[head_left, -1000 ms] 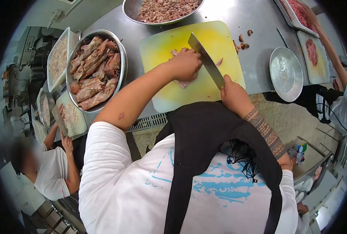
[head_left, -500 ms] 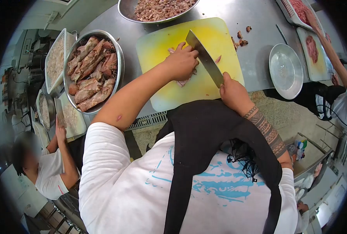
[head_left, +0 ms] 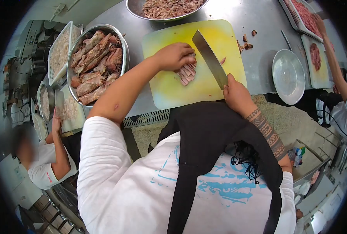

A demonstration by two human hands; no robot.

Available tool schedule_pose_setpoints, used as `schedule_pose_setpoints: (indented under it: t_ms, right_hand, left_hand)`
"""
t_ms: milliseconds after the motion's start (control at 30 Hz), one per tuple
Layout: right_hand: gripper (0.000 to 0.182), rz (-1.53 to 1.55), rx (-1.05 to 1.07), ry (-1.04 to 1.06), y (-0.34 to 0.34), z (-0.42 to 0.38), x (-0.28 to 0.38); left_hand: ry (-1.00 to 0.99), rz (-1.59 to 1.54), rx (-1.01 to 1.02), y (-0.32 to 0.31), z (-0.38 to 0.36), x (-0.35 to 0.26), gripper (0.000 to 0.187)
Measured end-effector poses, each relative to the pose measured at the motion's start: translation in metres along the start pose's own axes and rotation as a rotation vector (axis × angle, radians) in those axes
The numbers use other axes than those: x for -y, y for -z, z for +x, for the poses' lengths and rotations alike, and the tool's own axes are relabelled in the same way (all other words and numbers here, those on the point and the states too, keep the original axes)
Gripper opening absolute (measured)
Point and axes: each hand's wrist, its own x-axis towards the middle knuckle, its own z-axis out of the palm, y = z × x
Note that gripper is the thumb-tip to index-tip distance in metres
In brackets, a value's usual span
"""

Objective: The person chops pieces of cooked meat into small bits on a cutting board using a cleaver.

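Note:
My right hand is closed around the handle of a cleaver, whose blade slants up and left over the yellow cutting board. Sliced meat lies in strips on the board, left of the blade. Over its upper end curl the fingers of my left hand, gripping it, and they hide part of it. The blade stands apart from the meat. A small meat scrap rests on the board just right of the cleaver.
Cooked meat pieces fill a steel bowl on the left; chopped meat fills another bowl behind the board. Small scraps and a metal dish are at right. Co-workers stand on both sides, one by a white basket.
My left hand has shifted left and its fingers have drawn together over the meat, showing more of the strips. The cleaver stays in my right hand, now farther from the left hand.

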Motion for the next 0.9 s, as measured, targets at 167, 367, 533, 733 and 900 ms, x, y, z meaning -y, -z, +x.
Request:
schedule_pose_setpoints:
  t_ms: [167, 367, 533, 733, 900]
  right_hand:
    - [0.032, -0.003, 0.064, -0.02, 0.001, 0.001, 0.002]
    - [0.019, 0.07, 0.053, 0.088, 0.01, 0.016, 0.002]
    - [0.027, 0.053, -0.021, 0.051, 0.013, 0.028, 0.009]
    - [0.053, -0.164, 0.136, 0.088, 0.017, 0.037, 0.044]
    - [0.054, -0.192, 0.156, 0.212, -0.002, 0.044, 0.053]
  left_hand:
    - [-0.28, 0.435, -0.134, -0.033, -0.043, -0.002, 0.103]
    - [0.066, 0.414, -0.348, -0.069, -0.02, -0.02, 0.098]
    - [0.766, 0.31, -0.613, -0.103, 0.007, -0.064, 0.096]
    - [0.872, 0.153, -0.485, -0.077, -0.005, -0.087, 0.112]
    - [0.769, 0.284, -0.484, -0.094, -0.021, -0.076, 0.118]
